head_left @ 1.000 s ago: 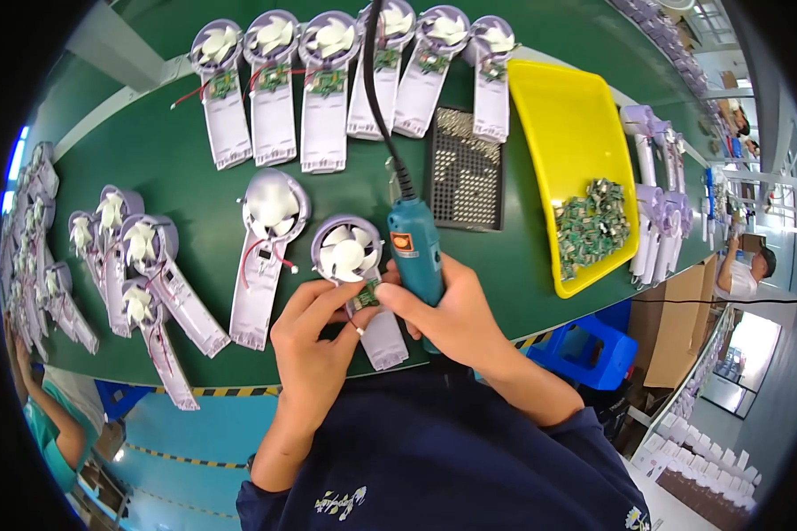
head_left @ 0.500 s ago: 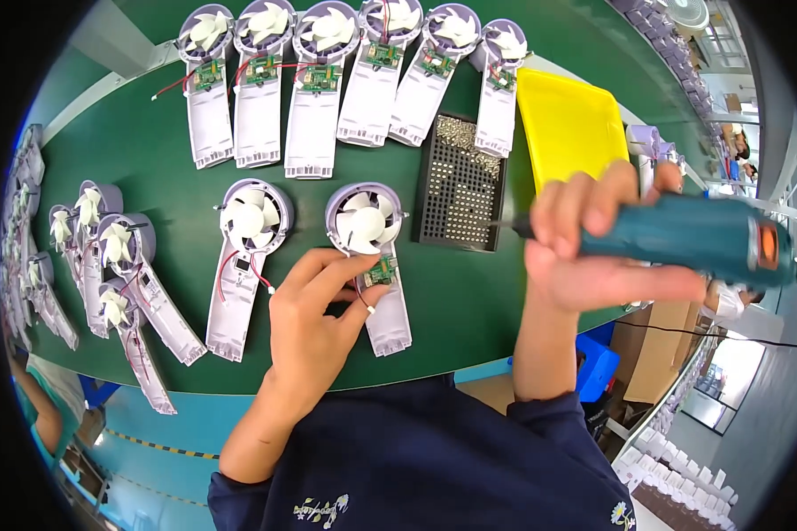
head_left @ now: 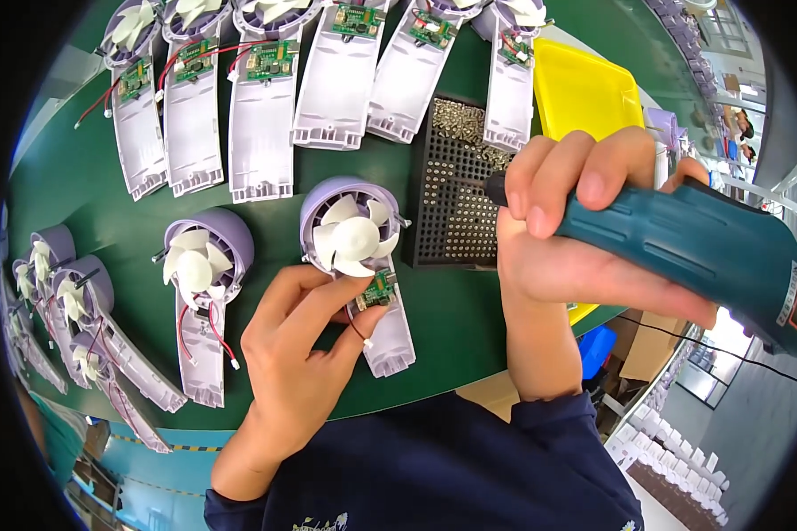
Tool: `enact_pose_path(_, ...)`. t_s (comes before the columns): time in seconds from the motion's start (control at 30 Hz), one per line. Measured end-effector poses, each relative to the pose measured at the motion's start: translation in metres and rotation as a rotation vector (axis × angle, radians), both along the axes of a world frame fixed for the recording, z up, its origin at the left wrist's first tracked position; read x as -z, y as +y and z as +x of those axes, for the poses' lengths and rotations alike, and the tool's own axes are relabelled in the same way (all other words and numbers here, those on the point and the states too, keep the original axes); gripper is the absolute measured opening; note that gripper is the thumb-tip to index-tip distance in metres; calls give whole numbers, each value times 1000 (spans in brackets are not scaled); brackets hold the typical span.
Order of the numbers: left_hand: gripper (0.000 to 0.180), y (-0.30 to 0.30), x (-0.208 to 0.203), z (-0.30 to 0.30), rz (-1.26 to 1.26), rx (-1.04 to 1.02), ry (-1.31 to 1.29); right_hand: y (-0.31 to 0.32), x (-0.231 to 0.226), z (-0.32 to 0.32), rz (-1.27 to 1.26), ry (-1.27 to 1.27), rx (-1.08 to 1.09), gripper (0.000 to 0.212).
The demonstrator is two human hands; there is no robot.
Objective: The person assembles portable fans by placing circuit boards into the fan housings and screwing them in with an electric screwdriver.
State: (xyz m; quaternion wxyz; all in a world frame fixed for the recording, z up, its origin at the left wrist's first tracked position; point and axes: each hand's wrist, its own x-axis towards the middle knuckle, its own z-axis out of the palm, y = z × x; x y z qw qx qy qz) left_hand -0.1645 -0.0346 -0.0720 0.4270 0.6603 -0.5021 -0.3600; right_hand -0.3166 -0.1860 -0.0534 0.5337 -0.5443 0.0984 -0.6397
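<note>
My left hand [head_left: 294, 358] has thumb and fingertips closed on a small green circuit board [head_left: 378, 290], which rests in a handheld fan's pale lilac half-shell [head_left: 390, 345]. Above the board sits that fan's white blade wheel [head_left: 355, 241]. A short wire with a white plug hangs near my thumb. My right hand [head_left: 562, 221] is wrapped round a teal electric screwdriver [head_left: 682, 252]. The tool points left, its nose over the black screw tray [head_left: 416, 243], where many small screws stand in holes and others lie loose at the far end.
Several fan half-shells with green boards [head_left: 261, 133] line the far side. Another fan half-shell [head_left: 205, 345] lies left of the held one, and several more [head_left: 115, 354] crowd the left edge. A yellow tray [head_left: 589, 88] stands behind my right hand. A black cord [head_left: 708, 354] runs at the right.
The view has shifted closer to the table. My right hand has brought the screwdriver's nose lower over the screw tray. My left hand keeps its grip on the board.
</note>
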Motion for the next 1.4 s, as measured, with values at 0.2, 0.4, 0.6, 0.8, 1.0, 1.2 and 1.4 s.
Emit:
enact_pose_path(0.2, 29, 1, 2, 1, -17, 14, -14, -2, 2, -5, 79, 18, -26, 97)
enact_pose_path(0.4, 29, 1, 1, 2, -19, 17, -21, 0, 2, 5, 131, -61, 7, 97)
enact_pose_path(0.6, 29, 0, 0, 0, -19, 11, -12, -4, 5, -1, 45, 33, -42, 98)
enact_pose_path(0.8, 27, -1, 3, -1, -56, 7, 8, -8, -3, -13, -142, 228, -126, 95)
enact_pose_path(1.0, 28, 0, 5, 2, -57, 9, 25, 35, -29, 0, -68, -46, -169, 77)
enact_pose_path(1.2, 31, 0, 7, -1, -86, 9, 52, 75, -22, 12, -1, -28, -122, 68)
enact_pose_path(1.4, 37, 1, 5, 2, -77, 35, 89, 80, -18, 15, 36, 19, -140, 67)
